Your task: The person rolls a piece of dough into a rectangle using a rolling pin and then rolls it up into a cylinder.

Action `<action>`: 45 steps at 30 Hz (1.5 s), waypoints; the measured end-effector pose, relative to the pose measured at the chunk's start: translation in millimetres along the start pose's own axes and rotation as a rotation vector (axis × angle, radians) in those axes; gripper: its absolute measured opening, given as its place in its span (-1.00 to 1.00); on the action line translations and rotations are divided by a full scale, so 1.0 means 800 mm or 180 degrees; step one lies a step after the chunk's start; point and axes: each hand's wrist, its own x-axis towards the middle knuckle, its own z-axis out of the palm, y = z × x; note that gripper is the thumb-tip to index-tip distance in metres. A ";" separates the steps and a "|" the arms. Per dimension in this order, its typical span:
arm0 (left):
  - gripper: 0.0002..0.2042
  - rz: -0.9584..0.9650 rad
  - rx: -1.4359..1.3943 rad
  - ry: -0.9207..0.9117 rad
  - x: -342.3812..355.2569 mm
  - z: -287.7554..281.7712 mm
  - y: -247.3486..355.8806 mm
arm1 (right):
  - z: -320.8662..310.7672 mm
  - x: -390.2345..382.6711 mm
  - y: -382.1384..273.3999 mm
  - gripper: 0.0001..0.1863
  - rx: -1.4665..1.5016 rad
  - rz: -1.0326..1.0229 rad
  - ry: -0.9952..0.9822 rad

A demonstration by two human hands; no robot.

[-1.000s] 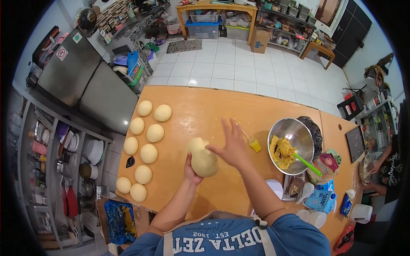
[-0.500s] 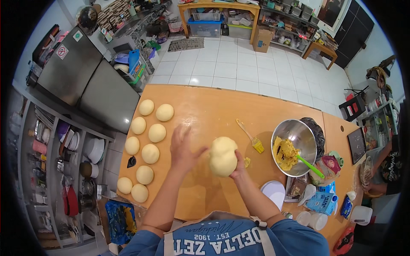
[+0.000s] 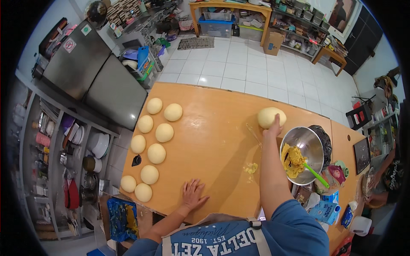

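Note:
A large pale dough ball [image 3: 268, 115] is in my right hand [image 3: 273, 128], far out at the table's back right, beyond the steel bowl [image 3: 315, 147]. My left hand [image 3: 194, 195] lies flat near the front edge, fingers spread, holding nothing. Two uneven columns of smaller round dough balls [image 3: 164, 132] stand at the left. Yellow filling [image 3: 293, 158] and a green-handled spatula [image 3: 317, 176] are in the bowl. A brush's pale handle [image 3: 253, 132] shows left of my right forearm, which hides its head. A yellow smear [image 3: 250, 168] marks the tabletop.
A black plastic bag [image 3: 323, 143] bulges behind the bowl. Packages and a blue carton [image 3: 324, 210] crowd the right side, with a dark tablet [image 3: 361, 155] farther over. Another person's arm [image 3: 380, 175] shows at far right. A small black piece [image 3: 136, 160] lies by the dough balls.
My right hand has carried the large dough ball away to the far right. My left hand has dropped from beside it to the tabletop near me. The view has shifted slightly.

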 end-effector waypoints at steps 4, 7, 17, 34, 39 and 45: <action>-0.38 0.0102 -0.0055 0.0000 0.012 -0.004 0.004 | -0.026 0.072 0.011 -0.05 -0.1941 -0.0791 0.0616; -0.38 0.0046 -0.0038 0.0035 0.005 -0.003 0.002 | -0.005 0.048 0.014 0.08 -0.3324 -0.0753 0.0811; -0.36 0.0154 -0.0095 0.0193 0.005 -0.009 0.003 | -0.065 -0.150 0.072 -0.05 -0.4795 -0.3701 -0.2114; -0.10 -0.2994 0.0138 0.1266 -0.100 -0.178 -0.364 | -0.314 -0.328 -0.003 -0.14 -0.5487 -0.2959 -0.3463; 0.05 -0.3532 -0.1395 0.0707 -0.110 -0.179 -0.402 | -0.333 -0.364 -0.006 -0.14 -0.5344 -0.3108 -0.2848; -0.01 -0.3244 -0.0109 -0.0155 -0.083 -0.193 -0.320 | -0.383 -0.418 0.013 -0.15 -0.5406 -0.2727 -0.2698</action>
